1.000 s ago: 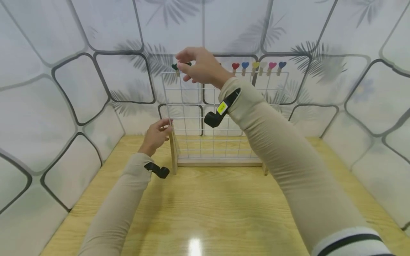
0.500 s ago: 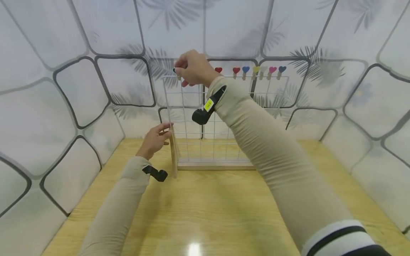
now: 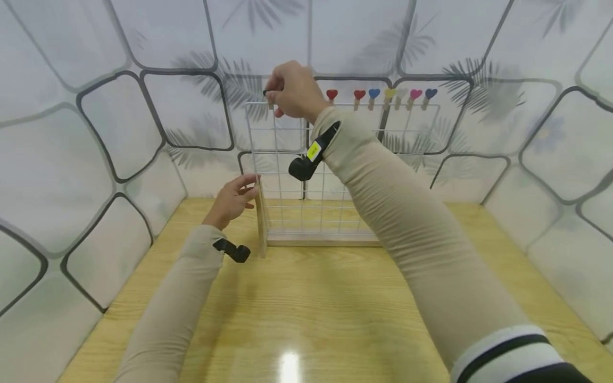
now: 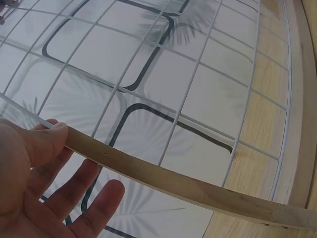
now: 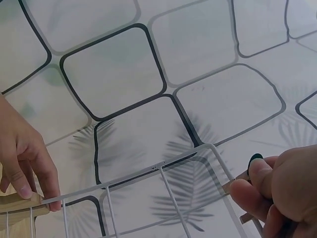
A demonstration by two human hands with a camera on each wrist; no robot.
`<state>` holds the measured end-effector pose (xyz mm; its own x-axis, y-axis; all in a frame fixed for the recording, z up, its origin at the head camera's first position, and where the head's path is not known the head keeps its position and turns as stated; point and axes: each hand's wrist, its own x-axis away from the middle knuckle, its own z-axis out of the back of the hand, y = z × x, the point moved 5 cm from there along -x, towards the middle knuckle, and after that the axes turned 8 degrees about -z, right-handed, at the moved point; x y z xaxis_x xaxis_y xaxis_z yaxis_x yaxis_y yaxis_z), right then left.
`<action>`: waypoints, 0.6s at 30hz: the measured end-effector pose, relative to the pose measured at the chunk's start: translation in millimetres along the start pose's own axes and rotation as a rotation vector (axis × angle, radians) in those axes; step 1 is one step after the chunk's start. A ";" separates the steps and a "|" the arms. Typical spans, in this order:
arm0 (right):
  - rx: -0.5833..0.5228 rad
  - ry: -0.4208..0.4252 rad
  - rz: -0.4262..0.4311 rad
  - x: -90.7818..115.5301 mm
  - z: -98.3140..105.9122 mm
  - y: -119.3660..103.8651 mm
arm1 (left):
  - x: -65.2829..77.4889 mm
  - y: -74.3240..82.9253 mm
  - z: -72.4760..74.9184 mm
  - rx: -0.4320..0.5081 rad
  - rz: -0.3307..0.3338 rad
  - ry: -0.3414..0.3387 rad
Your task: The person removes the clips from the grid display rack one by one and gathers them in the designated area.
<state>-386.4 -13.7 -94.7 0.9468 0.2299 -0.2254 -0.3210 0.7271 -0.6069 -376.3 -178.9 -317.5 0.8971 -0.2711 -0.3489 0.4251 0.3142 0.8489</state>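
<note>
A white wire grid rack [image 3: 306, 175] with a wooden stand [image 4: 173, 186] stands upright on the table. My left hand [image 3: 231, 201] grips its left edge, where wire meets the wooden post; in the left wrist view the thumb lies on the edge while the other fingers spread below. At the top left corner my right hand [image 3: 296, 91] pinches a wooden clothespin with a dark green heart [image 5: 255, 157]. The clothespin's end touches or nearly touches the top wire. Part of another wooden clip [image 5: 245, 218] shows beneath the right hand [image 5: 287, 193], mostly hidden.
Several heart clothespins line the top wire further right, among them a red heart [image 3: 331, 94], a blue heart [image 3: 374, 93] and a pink heart [image 3: 415, 94]. The wood-grain table [image 3: 306, 303] extends in front. Patterned walls [image 3: 119, 122] enclose the back and sides.
My right hand's fingers have closed on the green heart clothespin and turned downward, and the hand has shifted slightly left, uncovering a red heart clip. The left hand keeps its hold.
</note>
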 end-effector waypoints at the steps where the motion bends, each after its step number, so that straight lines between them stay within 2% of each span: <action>1: -0.002 0.009 -0.004 -0.4 -0.2 0.4 | -0.3 -0.1 -0.5 0.001 0.001 -0.001; 8: -0.025 0.076 -0.004 -2.7 -0.9 0.1 | -1.5 -2.5 -1.6 -0.023 -0.011 0.020; 12: -0.060 0.077 -0.013 -5.0 0.4 -0.6 | -2.2 -3.0 -0.5 -0.038 -0.027 0.031; 18: -0.147 0.059 -0.014 -0.3 4.8 3.0 | -2.1 -0.8 -0.6 -0.014 -0.027 0.016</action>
<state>-387.6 -8.5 -92.8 0.9496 0.1786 -0.2578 -0.3117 0.6261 -0.7147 -378.4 -178.1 -317.8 0.8871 -0.2653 -0.3778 0.4506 0.3196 0.8335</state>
